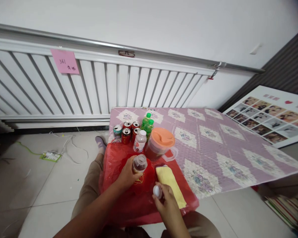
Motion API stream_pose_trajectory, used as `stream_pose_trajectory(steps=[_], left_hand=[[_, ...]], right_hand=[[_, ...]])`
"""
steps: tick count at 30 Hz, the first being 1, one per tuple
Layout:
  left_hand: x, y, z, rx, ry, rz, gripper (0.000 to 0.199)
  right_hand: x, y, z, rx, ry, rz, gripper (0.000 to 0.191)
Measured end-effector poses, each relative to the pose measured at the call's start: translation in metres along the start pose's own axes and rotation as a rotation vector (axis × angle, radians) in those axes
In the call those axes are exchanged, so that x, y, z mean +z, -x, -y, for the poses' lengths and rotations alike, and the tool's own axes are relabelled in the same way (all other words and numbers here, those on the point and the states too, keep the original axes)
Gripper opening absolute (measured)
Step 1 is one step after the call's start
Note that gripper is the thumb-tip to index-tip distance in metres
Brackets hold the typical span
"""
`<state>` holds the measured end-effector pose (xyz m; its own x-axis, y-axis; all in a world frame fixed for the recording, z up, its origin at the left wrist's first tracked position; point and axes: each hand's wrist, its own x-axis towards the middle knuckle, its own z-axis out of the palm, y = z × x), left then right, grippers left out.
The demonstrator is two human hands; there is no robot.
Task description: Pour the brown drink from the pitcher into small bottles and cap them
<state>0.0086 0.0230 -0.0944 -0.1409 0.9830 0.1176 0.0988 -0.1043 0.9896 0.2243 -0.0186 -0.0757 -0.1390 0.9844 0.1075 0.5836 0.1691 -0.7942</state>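
My left hand [128, 174] is wrapped round a clear bottle [139, 162] with an uncovered mouth and some dark liquid low inside it. Between the fingers of my right hand [166, 197] is a white bottle cap [157, 191]. The bottle is over a red tray [147, 178] with a yellow design. Just beside my right hand lies a folded yellow cloth [172, 185]. Behind the bottle stand a capped clear bottle [140, 141] with a printed label and a clear pitcher [155, 147] with an orange lid [163, 137].
Several drink cans [126, 135] and two green-capped bottles [149, 127] stand at the back left. Red plastic sheeting [114, 205] covers the near corner of the patterned tabletop [188, 137]. A white radiator [129, 86] runs behind. A power strip [51, 156] lies on the floor.
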Motion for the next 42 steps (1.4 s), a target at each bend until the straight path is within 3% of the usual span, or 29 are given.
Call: stream_pose_trajectory(steps=[4, 7, 10, 14, 20, 27, 34, 42], left_hand=[[0.0, 0.0, 0.001, -0.009, -0.003, -0.003, 0.073], [0.0, -0.001, 0.001, -0.005, 0.0, -0.002, 0.075], [0.0, -0.002, 0.001, 0.019, -0.008, -0.006, 0.076], [0.0, -0.002, 0.001, 0.036, -0.004, -0.008, 0.078], [0.0, -0.002, 0.001, 0.062, -0.029, -0.02, 0.074], [-0.001, -0.004, 0.002, 0.092, -0.086, 0.006, 0.071], [0.0, -0.004, 0.005, 0.079, -0.089, -0.009, 0.076], [0.0, -0.004, 0.006, 0.049, -0.11, -0.008, 0.079]], right_hand=[[-0.012, -0.026, 0.03, 0.129, -0.346, -0.078, 0.034], [-0.013, -0.045, 0.055, 0.105, -0.526, -0.124, 0.04], [-0.009, -0.061, 0.077, 0.071, -0.538, -0.088, 0.046], [0.003, -0.081, 0.101, 0.047, -0.566, -0.113, 0.036], [0.027, -0.097, 0.113, -0.031, -0.638, -0.119, 0.028], [0.033, -0.092, 0.099, -0.075, -0.47, -0.036, 0.026], [0.019, -0.097, 0.094, -0.16, -0.176, 0.091, 0.043], [0.0, -0.109, 0.109, -0.425, 0.216, 0.163, 0.035]])
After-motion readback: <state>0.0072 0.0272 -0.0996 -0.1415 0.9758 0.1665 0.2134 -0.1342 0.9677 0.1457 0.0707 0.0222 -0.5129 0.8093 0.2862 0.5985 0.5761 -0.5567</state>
